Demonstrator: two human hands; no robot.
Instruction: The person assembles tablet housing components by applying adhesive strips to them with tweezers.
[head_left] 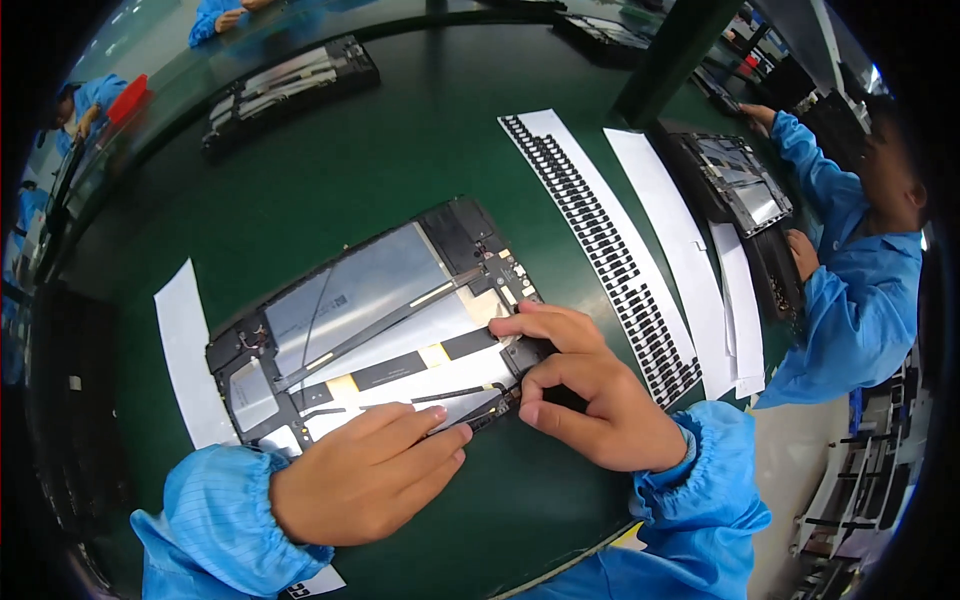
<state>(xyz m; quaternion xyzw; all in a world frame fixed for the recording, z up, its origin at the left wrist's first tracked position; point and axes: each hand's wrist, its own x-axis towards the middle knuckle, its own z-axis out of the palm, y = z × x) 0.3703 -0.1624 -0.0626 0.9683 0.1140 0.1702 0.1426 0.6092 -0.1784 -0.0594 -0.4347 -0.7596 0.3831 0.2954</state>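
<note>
An opened tablet (358, 270), its back off, lies tilted on the green table in front of me. It shows silver battery cells, a dark flat ribbon cable (385, 328) and a small circuit board (507, 283) at its right end. My left hand (375, 470) lies across the lower edge with fingers stretched out, the fingertips on the tablet near a thin black cable (465, 391). My right hand (590, 390) is at the right end. Its index fingertip touches the tablet below the board, while thumb and a bent finger pinch together at the corner; what they hold is hidden.
Right of the tablet lies a white sheet (560, 140) with rows of small black pieces, beside more white sheets (670, 215). A white paper (188, 345) is at the left. Another opened device (290, 85) stands farther back. A co-worker in blue (850, 290) sits at the right by stacked devices (740, 180).
</note>
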